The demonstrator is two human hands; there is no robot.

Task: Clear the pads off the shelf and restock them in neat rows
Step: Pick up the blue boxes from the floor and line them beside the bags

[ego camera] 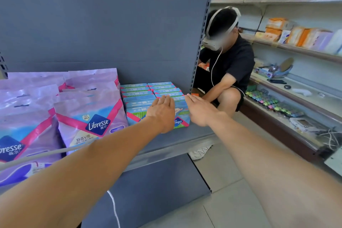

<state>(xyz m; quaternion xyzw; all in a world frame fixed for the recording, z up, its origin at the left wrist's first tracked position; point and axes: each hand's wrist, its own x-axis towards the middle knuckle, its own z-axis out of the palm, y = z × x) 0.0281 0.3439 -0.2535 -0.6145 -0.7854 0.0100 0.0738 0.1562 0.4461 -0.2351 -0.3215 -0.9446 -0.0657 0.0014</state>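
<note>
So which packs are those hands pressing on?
On the grey metal shelf, right of the tall purple Libresse bags, sit small blue-and-green pad packs in two rows. Both hands, left hand and right hand, lie flat on them.

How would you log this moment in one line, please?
left hand: flat on blue pad packs | right hand: flat on them | purple Libresse bags beside

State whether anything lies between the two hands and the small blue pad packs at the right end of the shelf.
Nothing visible does. The left hand and the right hand lie flat against the front blue pad packs. The purple Libresse bags stand off to the left.
</note>
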